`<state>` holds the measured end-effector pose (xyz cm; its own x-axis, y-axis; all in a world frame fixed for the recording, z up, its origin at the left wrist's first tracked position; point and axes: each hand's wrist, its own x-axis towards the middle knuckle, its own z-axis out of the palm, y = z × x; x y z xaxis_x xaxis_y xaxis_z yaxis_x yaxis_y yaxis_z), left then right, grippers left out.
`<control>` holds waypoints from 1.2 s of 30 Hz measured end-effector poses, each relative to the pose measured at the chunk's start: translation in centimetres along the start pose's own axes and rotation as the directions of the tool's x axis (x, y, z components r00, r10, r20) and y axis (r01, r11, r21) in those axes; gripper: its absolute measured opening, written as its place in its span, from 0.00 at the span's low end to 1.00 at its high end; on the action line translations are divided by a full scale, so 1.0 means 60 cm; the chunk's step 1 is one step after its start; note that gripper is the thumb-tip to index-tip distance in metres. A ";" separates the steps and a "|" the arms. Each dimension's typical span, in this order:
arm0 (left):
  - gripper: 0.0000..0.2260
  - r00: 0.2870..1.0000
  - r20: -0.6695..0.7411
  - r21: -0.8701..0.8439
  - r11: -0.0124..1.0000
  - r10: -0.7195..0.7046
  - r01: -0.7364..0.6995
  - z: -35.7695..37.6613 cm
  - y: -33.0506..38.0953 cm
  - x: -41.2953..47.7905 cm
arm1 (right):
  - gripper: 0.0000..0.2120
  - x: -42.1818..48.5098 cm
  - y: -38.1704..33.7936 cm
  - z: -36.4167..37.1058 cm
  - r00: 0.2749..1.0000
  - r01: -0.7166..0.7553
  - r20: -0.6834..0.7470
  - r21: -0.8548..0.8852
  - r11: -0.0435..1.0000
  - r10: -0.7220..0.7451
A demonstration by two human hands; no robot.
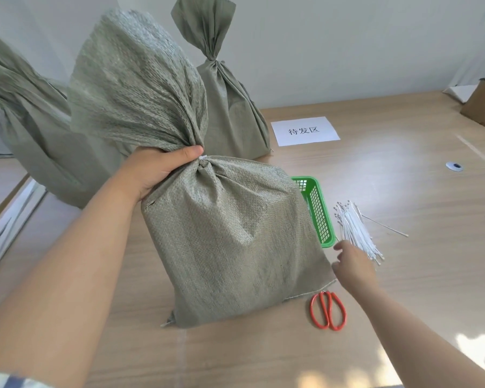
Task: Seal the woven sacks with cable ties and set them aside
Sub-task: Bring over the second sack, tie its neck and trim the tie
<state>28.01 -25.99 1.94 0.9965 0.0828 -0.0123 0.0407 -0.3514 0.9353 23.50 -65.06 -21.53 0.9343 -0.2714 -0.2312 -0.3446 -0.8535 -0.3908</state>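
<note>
- Sack (230, 233) is stood upright on the table (403, 191), near the front edge and left of the basket (318, 211); its neck is gathered and twisted, with the loose top fanned out above.
- A small white piece (203, 157) is seen at the neck. It is judged to be a tie already fitted, though this cannot be confirmed at this size.
- The step in hand is judged to be the sealing of this sack: the neck is held closed while something on the right is reached for.
- Left hand (163, 169): the fingers are curled tightly round the neck, with the thumb (189, 151) laid across its front.
- Right hand (353, 266): the fingers (340, 245) are loosely spread and low over the table, just beside the near end of the ties (356, 231) and above the scissors (328, 310). Nothing is seen to be held; the palm is hidden.
- Next, if the neck is not yet cinched, one tie must be separated from the bundle with one hand only, since the neck must be kept pinched. If it is cinched, the scissors would be needed for the tail.
- Two tied sacks, the far sack (230, 107) and the left sack (39, 135), are stood behind, so that is judged to be where this one is to be placed.
</note>
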 end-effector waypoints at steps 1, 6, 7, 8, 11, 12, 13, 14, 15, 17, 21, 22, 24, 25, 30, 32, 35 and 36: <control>0.36 1.000 0.000 0.037 0.999 -0.003 0.003 -0.001 0.001 -0.002 | 0.21 0.003 -0.018 -0.022 0.998 0.048 -0.044 0.055 0.997 -0.046; 0.48 1.000 -0.017 0.236 0.972 0.010 -0.006 0.003 0.016 -0.024 | 0.17 -0.005 -0.125 -0.119 0.929 0.350 -0.249 0.355 0.867 -0.274; 0.48 1.000 -0.027 0.259 0.966 0.015 -0.007 0.005 0.020 -0.030 | 0.17 -0.011 -0.147 -0.135 0.915 0.397 -0.255 0.419 0.817 -0.314; 0.45 0.999 -0.046 0.259 0.966 0.015 -0.002 0.006 0.024 -0.037 | 0.16 -0.019 -0.167 -0.149 0.901 0.434 -0.240 0.494 0.753 -0.362; 0.21 0.996 -0.081 0.202 0.979 0.026 -0.009 0.006 0.023 -0.052 | 0.18 -0.044 -0.218 -0.183 0.827 0.488 -0.166 0.686 0.540 -0.536; 0.14 0.996 -0.086 0.192 0.981 0.020 -0.003 0.007 0.020 -0.058 | 0.18 -0.050 -0.232 -0.191 0.801 0.495 -0.151 0.712 0.498 -0.579; 0.10 0.996 -0.086 0.181 0.984 0.016 0.000 0.008 0.018 -0.064 | 0.18 -0.054 -0.245 -0.198 0.773 0.505 -0.137 0.724 0.470 -0.620; 0.08 0.995 -0.094 0.173 0.985 0.021 -0.005 0.009 0.017 -0.069 | 0.18 -0.056 -0.258 -0.204 0.740 0.525 -0.121 0.719 0.455 -0.662; 0.08 0.994 -0.101 0.160 0.987 0.033 -0.017 0.009 0.010 -0.071 | 0.18 -0.056 -0.268 -0.207 0.706 0.558 -0.106 0.692 0.458 -0.700; 0.05 0.989 -0.142 0.131 0.991 0.030 -0.012 0.009 0.002 -0.075 | 0.20 -0.050 -0.284 -0.209 0.652 0.643 -0.075 0.581 0.499 -0.754; 0.08 0.978 -0.207 0.073 0.997 0.000 0.016 0.009 -0.002 -0.092 | 0.25 -0.044 -0.285 -0.199 0.632 0.711 -0.015 0.411 0.571 -0.775; 0.09 0.975 -0.221 0.026 1.000 -0.010 0.016 0.010 -0.004 -0.098 | 0.26 -0.043 -0.281 -0.194 0.633 0.710 -0.021 0.413 0.570 -0.774; 0.15 0.967 -0.252 -0.135 0.991 -0.026 -0.008 0.007 -0.019 -0.108 | 0.25 -0.040 -0.269 -0.190 0.647 0.682 -0.037 0.475 0.556 -0.762; 0.18 0.966 -0.256 -0.243 0.970 -0.039 -0.025 0.005 -0.030 -0.113 | 0.23 -0.040 -0.263 -0.190 0.657 0.655 -0.034 0.520 0.548 -0.753; 0.24 0.977 -0.215 -0.422 0.900 0.017 -0.109 0.025 -0.095 -0.155 | 0.39 -0.038 -0.227 -0.185 0.693 0.459 0.072 0.723 0.515 -0.718; 0.30 0.971 -0.237 -0.449 0.883 0.031 -0.137 0.036 -0.120 -0.172 | 0.45 -0.035 -0.218 -0.178 0.701 0.410 0.112 0.744 0.527 -0.705; 0.38 0.962 -0.271 -0.444 0.883 0.029 -0.151 0.056 -0.146 -0.200 | 0.49 -0.033 -0.210 -0.172 0.694 0.379 0.150 0.755 0.535 -0.704; 0.40 0.960 -0.279 -0.434 0.888 0.026 -0.150 0.064 -0.153 -0.210 | 0.49 -0.031 -0.207 -0.170 0.692 0.368 0.161 0.760 0.536 -0.703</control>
<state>15.37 -27.38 -7.84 0.9371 0.3310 0.1108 -0.1450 0.0804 0.9862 26.96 -58.51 -7.18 0.8745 0.4841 -0.0289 0.0894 -0.2196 -0.9715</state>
